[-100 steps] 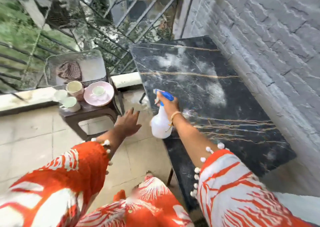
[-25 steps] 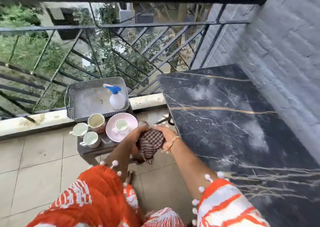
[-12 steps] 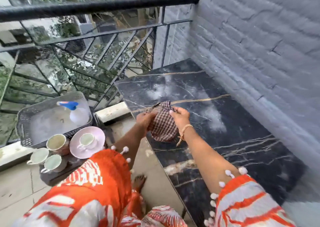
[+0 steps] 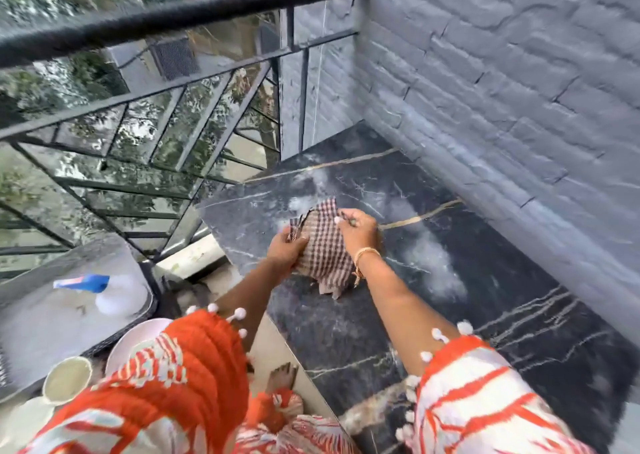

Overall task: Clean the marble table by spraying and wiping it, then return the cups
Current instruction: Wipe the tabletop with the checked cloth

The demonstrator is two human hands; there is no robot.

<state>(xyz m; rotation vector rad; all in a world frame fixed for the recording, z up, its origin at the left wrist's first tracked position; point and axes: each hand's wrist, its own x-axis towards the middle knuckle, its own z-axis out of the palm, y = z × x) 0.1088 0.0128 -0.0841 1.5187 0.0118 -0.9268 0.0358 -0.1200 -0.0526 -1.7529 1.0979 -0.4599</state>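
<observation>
**Both hands on a checked cloth over the marble table**

Here, in the single head view, looking down from the person's own eye level, two arms in orange and white patterned sleeves reach from the bottom of the frame toward the centre. Both hands meet on a brown and white checked cloth, held just over the black marble table near its far left edge. The left hand grips the cloth's left side with curled fingers. The right hand holds the cloth's upper right part, fingers bent over it; a gold bangle circles that wrist. The cloth's lower corner hangs down toward the table; whether it touches the stone cannot be told.

The table runs from the centre to the lower right of the frame, dark with pale and gold veins and cloudy whitish patches. Its right side lies along a grey painted brick wall filling the upper right.

At the left edge, a grey tray holds a spray bottle with a blue head, blurred. Below the tray, in the lower left, a pale cup stands beside a pink plate, partly hidden by the left sleeve.

A black metal railing crosses the upper left, with greenery beyond it.
</observation>
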